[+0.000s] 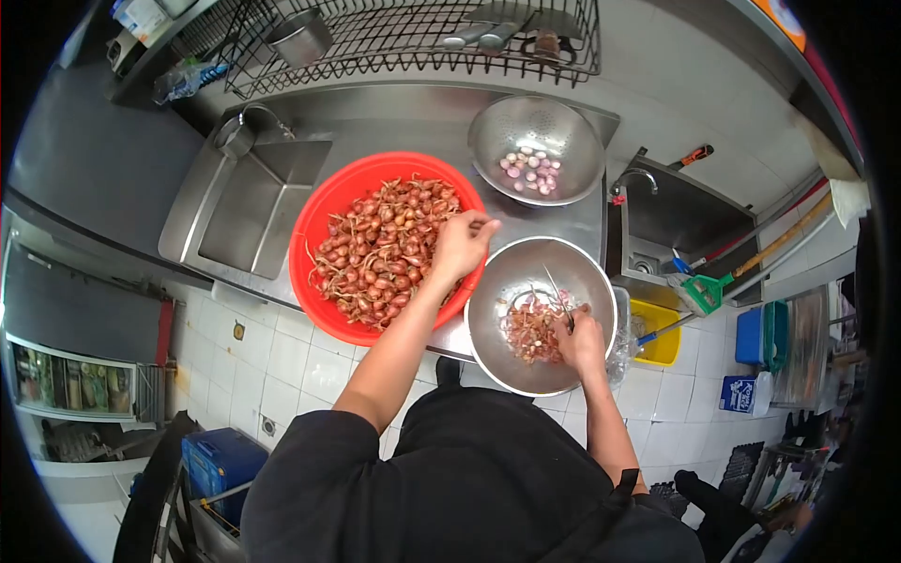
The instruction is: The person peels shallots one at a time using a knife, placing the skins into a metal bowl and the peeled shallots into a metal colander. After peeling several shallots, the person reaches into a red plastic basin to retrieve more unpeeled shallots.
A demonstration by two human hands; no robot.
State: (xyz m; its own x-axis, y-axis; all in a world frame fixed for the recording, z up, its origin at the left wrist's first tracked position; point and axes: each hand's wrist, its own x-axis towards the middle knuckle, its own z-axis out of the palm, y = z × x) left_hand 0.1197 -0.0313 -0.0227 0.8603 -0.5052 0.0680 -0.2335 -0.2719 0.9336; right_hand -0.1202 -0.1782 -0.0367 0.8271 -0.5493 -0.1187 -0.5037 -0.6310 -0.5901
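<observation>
My left hand point(463, 246) is over the right rim of a red basin point(302, 253), its fingers curled into a pinch; whatever may be in them is hidden. Reddish-brown unpeeled shallots point(385, 249) with dry roots and stems fill the basin. Inside a steel bowl point(493, 281), my right hand point(584, 342) grips what look like scissors point(564, 305), their thin blades pointing up and away from me. Shallot skins and trimmings point(533, 328) lie at the bowl's bottom under the blades. Behind it, a steel colander point(493, 127) contains several peeled pale-pink shallots point(532, 172).
A sink point(249, 211) is set into the steel counter at left, another sink point(690, 216) at right. Above hangs a wire rack point(404, 42) with utensils. A yellow bucket point(666, 342) stands on the floor beside long-handled cleaning tools. Another person point(723, 511) is at lower right.
</observation>
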